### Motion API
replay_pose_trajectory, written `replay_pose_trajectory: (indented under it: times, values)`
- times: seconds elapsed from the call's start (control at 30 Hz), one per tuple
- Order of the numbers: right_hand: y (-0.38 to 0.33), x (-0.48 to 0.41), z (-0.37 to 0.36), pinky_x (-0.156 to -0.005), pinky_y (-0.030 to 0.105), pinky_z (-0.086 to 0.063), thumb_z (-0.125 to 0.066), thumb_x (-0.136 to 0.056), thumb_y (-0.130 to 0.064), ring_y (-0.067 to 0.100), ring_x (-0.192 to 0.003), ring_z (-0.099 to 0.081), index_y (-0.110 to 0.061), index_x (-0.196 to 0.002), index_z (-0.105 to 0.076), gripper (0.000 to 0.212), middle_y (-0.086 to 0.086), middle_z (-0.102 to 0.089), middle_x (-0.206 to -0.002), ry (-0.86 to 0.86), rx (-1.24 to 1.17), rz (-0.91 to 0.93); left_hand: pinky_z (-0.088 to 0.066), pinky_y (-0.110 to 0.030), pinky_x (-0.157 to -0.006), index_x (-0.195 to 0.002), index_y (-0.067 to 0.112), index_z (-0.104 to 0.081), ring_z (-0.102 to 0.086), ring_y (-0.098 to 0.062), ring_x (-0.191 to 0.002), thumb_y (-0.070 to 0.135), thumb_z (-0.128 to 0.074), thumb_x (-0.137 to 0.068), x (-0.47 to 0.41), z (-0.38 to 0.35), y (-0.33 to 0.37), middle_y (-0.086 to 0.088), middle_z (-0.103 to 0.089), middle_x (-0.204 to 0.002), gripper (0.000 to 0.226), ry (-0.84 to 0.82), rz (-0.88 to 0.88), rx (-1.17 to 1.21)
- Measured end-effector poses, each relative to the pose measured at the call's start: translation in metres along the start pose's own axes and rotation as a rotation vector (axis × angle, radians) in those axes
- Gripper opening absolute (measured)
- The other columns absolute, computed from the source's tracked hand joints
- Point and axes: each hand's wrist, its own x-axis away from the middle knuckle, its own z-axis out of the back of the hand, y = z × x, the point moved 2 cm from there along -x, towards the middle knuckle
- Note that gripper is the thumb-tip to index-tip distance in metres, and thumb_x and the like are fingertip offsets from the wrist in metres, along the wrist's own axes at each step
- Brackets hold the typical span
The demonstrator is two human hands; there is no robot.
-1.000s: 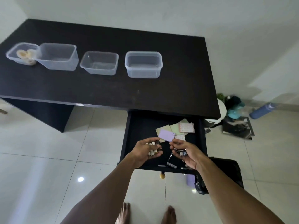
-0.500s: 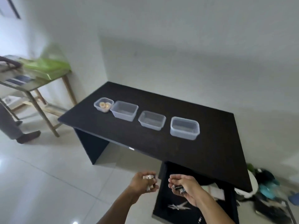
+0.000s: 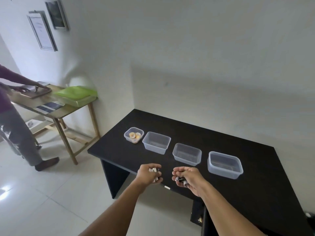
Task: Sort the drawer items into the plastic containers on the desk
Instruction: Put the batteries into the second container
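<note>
Both your hands are up at the near edge of the black rectangular table (image 3: 221, 137). Your left hand (image 3: 150, 174) is just over that edge, fingers curled round a clutch of small pale cylinders (image 3: 154, 170). Your right hand (image 3: 187, 178) is beside it, a little further in over the table, palm turned up and fingers cupped round several small dark cylinders (image 3: 180, 179). What the cylinders are, I cannot tell.

Four containers sit in a row across the middle of the table. At the table's left end is the small square clear plastic container (image 3: 126, 135), with yellowish rolls (image 3: 134, 135) inside. Touching it on the right is the deep clear rectangular tub (image 3: 155, 149). Next, further right along the table, is the shallow clear rectangular tub (image 3: 185, 160). Nearest the table's right end is the wide clear rectangular tub (image 3: 223, 172). None of those three tubs shows anything inside.

Under the table's near edge, a dark drawer front (image 3: 196, 210) with a small brass knob (image 3: 200, 219) shows. Off the table's left end stands a wooden side table (image 3: 59, 114) carrying a green plastic lid (image 3: 76, 96), with another person (image 3: 15, 130) leaning on it.
</note>
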Motion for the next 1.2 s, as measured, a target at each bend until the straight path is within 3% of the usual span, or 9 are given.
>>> replay_pose_trajectory:
  times: [0.23,0.37,0.5,0.6,0.67,0.73,0.9,1.0,1.2]
  values:
    - [-0.055,-0.076,-0.035,-0.068,0.033,-0.062,-0.063,-0.091,0.006,0.028,-0.090,-0.075,0.002,-0.101,-0.071,0.013,0.019,-0.074,-0.101,0.007,0.037,0.035,-0.062,-0.034,-0.066,-0.102,0.007,-0.071,-0.072,-0.032,-0.078,-0.010,-0.065,-0.086,-0.093,0.022,0.043,-0.022,-0.064,-0.102,0.024,0.027,0.002,-0.011]
    - [-0.084,-0.127,-0.052,-0.068,0.033,-0.062,-0.063,-0.090,0.008,0.025,-0.079,-0.073,0.003,-0.100,-0.070,0.014,0.023,-0.073,-0.099,0.006,0.048,0.023,-0.063,-0.038,-0.071,-0.103,0.006,-0.069,-0.072,-0.031,-0.077,-0.009,-0.066,-0.086,-0.142,0.029,0.062,-0.023,-0.063,-0.104,0.023,0.038,0.013,-0.016]
    - [-0.106,-0.169,-0.067,-0.063,0.032,-0.062,-0.066,-0.088,0.008,0.027,-0.083,-0.074,0.001,-0.098,-0.072,0.014,0.022,-0.073,-0.097,0.047,0.071,0.006,-0.063,-0.039,-0.071,-0.104,0.006,-0.070,-0.071,-0.037,-0.091,-0.009,-0.065,-0.086,-0.181,0.037,0.079,-0.027,-0.063,-0.112,0.024,0.060,0.026,-0.028]
    - [-0.111,-0.200,-0.076,-0.068,0.035,-0.063,-0.066,-0.088,0.006,0.029,-0.087,-0.075,-0.002,-0.097,-0.072,0.013,0.020,-0.074,-0.094,0.109,0.079,-0.020,-0.063,-0.043,-0.074,-0.102,0.009,-0.070,-0.069,-0.041,-0.101,-0.009,-0.063,-0.087,-0.213,0.043,0.088,-0.024,-0.062,-0.108,0.024,0.056,0.052,-0.087]
    - [-0.109,-0.202,-0.077,-0.071,0.036,-0.064,-0.068,-0.087,0.006,0.030,-0.090,-0.075,-0.003,-0.096,-0.072,0.014,0.020,-0.074,-0.092,0.110,0.076,-0.031,-0.063,-0.046,-0.076,-0.099,0.012,-0.071,-0.070,-0.038,-0.096,-0.008,-0.063,-0.087,-0.214,0.043,0.093,-0.023,-0.064,-0.102,0.025,0.047,0.029,-0.127]
    - [-0.110,-0.255,-0.087,-0.067,0.035,-0.063,-0.070,-0.085,0.007,0.029,-0.088,-0.075,-0.003,-0.095,-0.072,0.015,0.020,-0.074,-0.095,0.156,0.053,-0.062,-0.063,-0.043,-0.076,-0.100,0.014,-0.072,-0.069,-0.029,-0.083,-0.006,-0.064,-0.087,-0.272,0.051,0.094,-0.019,-0.066,-0.095,0.025,-0.004,0.053,-0.200]
    - [-0.104,-0.279,-0.083,-0.058,0.031,-0.057,-0.069,-0.084,0.010,0.023,-0.070,-0.069,0.000,-0.095,-0.071,0.015,0.020,-0.071,-0.092,0.135,0.054,-0.082,-0.063,-0.038,-0.074,-0.108,0.011,-0.073,-0.067,-0.021,-0.071,-0.004,-0.065,-0.085,-0.300,0.046,0.089,-0.012,-0.068,-0.085,0.028,-0.072,0.040,-0.298]
    - [-0.100,-0.308,-0.088,-0.057,0.030,-0.056,-0.070,-0.083,0.009,0.022,-0.071,-0.066,0.000,-0.093,-0.071,0.014,0.017,-0.070,-0.088,0.172,0.055,-0.104,-0.062,-0.029,-0.066,-0.099,0.018,-0.075,-0.071,-0.021,-0.076,-0.005,-0.064,-0.083,-0.339,0.047,0.085,-0.010,-0.072,-0.093,0.030,-0.119,0.042,-0.346]
    - [-0.087,-0.346,-0.098,-0.062,0.030,-0.059,-0.064,-0.083,0.010,0.026,-0.086,-0.071,-0.007,-0.094,-0.071,0.021,0.017,-0.072,-0.096,0.205,0.131,-0.141,-0.063,-0.037,-0.067,-0.094,0.018,-0.075,-0.073,-0.030,-0.088,-0.007,-0.069,-0.080,-0.381,0.045,0.061,-0.017,-0.070,-0.101,0.030,-0.233,0.140,-0.348]
